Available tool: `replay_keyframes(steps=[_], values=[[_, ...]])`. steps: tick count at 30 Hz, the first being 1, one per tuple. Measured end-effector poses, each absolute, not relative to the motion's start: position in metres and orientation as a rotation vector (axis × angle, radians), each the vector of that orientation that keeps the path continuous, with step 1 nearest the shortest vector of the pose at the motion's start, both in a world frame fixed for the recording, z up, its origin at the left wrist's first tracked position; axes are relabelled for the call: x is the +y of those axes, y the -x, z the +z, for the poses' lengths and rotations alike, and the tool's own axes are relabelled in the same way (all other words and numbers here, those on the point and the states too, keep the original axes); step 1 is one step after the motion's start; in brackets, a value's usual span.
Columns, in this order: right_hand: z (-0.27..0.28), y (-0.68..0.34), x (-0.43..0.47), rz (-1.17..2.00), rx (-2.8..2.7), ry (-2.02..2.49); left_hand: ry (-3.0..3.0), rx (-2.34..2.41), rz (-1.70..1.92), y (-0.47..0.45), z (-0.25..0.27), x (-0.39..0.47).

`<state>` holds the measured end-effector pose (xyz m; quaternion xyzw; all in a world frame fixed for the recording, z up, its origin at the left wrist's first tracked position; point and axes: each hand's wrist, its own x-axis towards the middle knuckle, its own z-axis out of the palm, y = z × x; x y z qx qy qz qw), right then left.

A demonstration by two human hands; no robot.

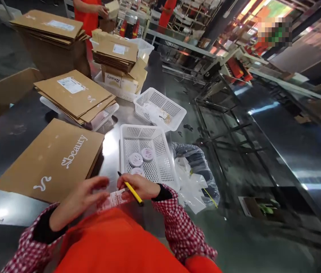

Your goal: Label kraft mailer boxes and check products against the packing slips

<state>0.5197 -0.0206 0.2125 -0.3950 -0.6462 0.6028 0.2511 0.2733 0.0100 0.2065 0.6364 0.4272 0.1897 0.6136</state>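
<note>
My right hand [140,186] is closed around a yellow pen [133,192] with black ends, its dark tip pointing up and left. Just below those fingers is a printed paper label [113,200]; whether the right fingers also pinch it is hidden. My left hand [82,199] has its fingers apart, close to the label's left end, and I cannot tell if they touch it. Beyond both hands, a white perforated basket [160,151] holds 3 round tins [135,159] with pale lids. Flattened cardboard boxes [55,163] marked "Sbeauty" lie left of it.
Stacked flat cartons [75,94] lie over a white basket farther back, with another carton stack [116,53] behind. A second white basket [160,108] holds small items. A lined bin [197,170] stands right of the metal table. A co-worker in red [88,15] handles a box.
</note>
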Motion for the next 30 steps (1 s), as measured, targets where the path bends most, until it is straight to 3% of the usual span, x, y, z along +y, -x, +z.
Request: replay_keyframes(steps=[3,7,13,30], values=[[0.216,-0.518,-0.008,1.36,-1.698,1.245,-1.485,0.813,0.144,-0.288,0.207,0.011],[0.194,-0.51,-0.014,0.951,-0.977,1.46,-0.912,0.912,0.491,-0.305,0.193,-0.006],[0.168,-0.482,-0.05,1.607,-0.455,1.154,-0.55,0.917,0.64,-0.313,0.182,-0.021],[0.149,-0.474,-0.05,1.459,-0.424,1.217,-0.691,1.072,0.572,-0.31,0.172,-0.018]])
